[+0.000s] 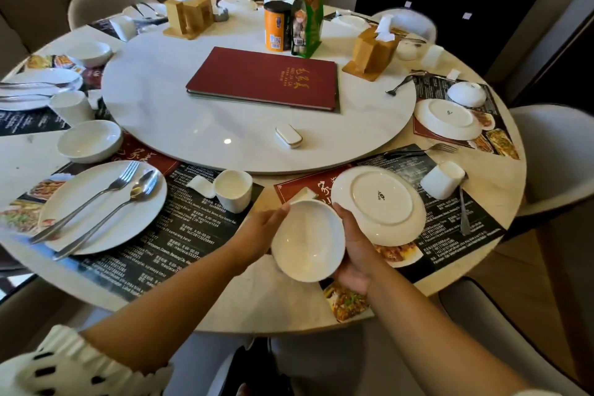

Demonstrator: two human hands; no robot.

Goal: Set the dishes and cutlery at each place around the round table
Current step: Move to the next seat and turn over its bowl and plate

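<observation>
A white bowl [308,239] is held tilted above the near table edge, its inside facing me. My left hand [262,230] grips its left rim and my right hand [352,254] cups its right side and underside. Just to the right lies an upside-down white plate [379,202] on a printed placemat [450,225], with a tipped cup [442,178], a fork [424,150] and a spoon [463,212] nearby. At the left place a plate [103,206] carries a fork [86,201] and spoon [109,210], with an upright cup [233,190] beside it.
A lazy Susan [154,106] holds a red menu [263,77], an orange can [277,26], a green bag [308,6], two wooden holders and a small white case [288,136]. Further places on both sides hold plates and bowls. Chairs ring the round table [257,305].
</observation>
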